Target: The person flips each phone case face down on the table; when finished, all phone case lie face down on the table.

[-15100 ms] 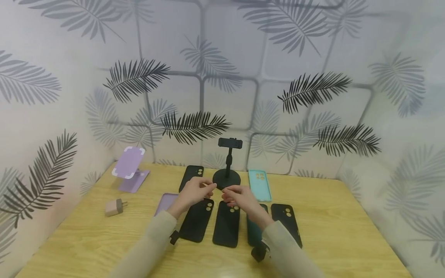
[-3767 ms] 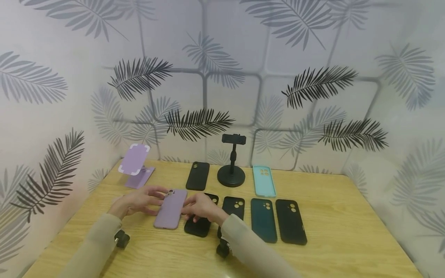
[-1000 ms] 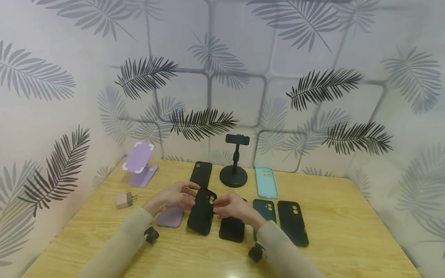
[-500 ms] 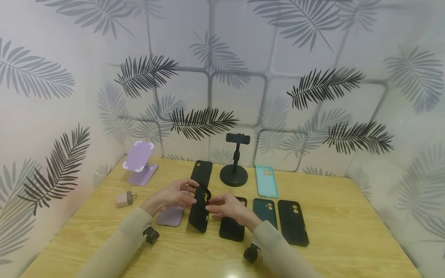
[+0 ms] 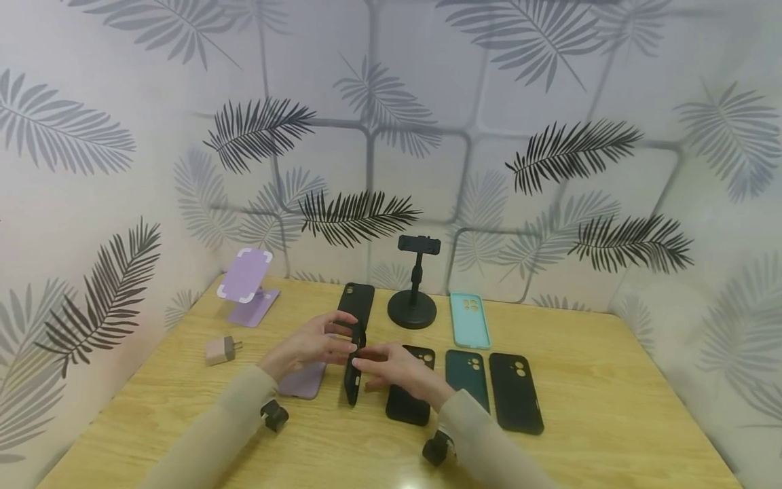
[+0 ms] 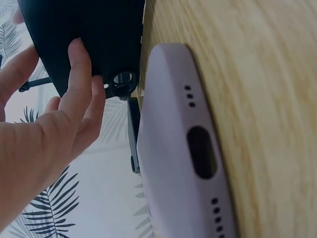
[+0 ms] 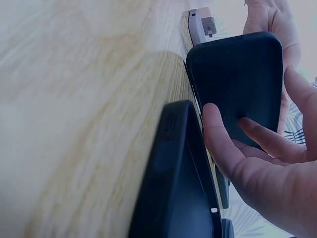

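Between my two hands a black phone case [image 5: 352,384] stands tilted on its long side, seen nearly edge-on in the head view. My left hand [image 5: 308,350] holds it from the left, with fingertips against its back [image 6: 106,29] around the camera end. From the right, my right hand [image 5: 400,370] grips it, thumb and fingers on the other face [image 7: 233,74]. A purple phone case [image 5: 302,382] lies under and beside the left hand. Below the right hand lies another black phone case [image 5: 408,406], partly covered.
Further right lie a dark teal case [image 5: 467,380] and a black case [image 5: 516,392]. Behind are a black case [image 5: 357,302], a black phone stand [image 5: 412,309] and a turquoise case [image 5: 470,320]. A purple stand [image 5: 244,275] and a charger plug [image 5: 218,350] are left.
Earlier both hands were at the purple case; now they hold the black case beside it. Over the last second that case has turned from showing its broad face to nearly edge-on.
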Demonstrator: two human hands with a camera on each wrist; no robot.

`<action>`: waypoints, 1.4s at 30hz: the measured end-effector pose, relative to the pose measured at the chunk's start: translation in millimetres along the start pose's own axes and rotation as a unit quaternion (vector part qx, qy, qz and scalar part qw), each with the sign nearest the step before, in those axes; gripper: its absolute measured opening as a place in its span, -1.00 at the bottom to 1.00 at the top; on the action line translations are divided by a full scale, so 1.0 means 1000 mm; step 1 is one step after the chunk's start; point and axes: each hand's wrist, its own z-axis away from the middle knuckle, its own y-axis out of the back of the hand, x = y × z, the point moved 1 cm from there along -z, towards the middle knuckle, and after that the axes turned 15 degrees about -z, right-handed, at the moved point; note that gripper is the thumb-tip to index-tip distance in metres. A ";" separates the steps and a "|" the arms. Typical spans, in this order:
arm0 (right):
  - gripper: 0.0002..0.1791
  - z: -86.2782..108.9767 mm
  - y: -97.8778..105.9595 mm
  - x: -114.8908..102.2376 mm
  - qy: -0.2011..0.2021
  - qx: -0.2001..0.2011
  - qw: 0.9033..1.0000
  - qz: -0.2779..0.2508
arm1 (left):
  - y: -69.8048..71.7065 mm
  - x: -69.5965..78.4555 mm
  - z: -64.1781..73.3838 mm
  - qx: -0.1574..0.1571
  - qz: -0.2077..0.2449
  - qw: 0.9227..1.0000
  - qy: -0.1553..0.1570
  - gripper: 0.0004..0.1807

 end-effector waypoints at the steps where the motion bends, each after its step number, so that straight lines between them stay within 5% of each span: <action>1: -0.31 0.000 -0.001 0.000 -0.001 -0.001 1.000 0.000 | 0.000 0.000 0.000 0.004 0.001 1.000 0.000 -0.31; 18: -0.34 0.001 -0.002 0.000 0.004 -0.012 0.998 -0.060 | -0.004 -0.002 -0.001 -0.006 0.000 1.000 0.000 -0.32; 26: -0.27 0.000 0.005 0.001 0.018 0.013 0.996 -0.089 | -0.006 0.000 0.000 -0.013 -0.037 0.999 0.007 -0.36; 42: -0.13 0.011 0.014 -0.001 0.028 0.062 0.996 -0.051 | -0.006 -0.009 -0.002 -0.004 -0.090 0.995 0.039 -0.42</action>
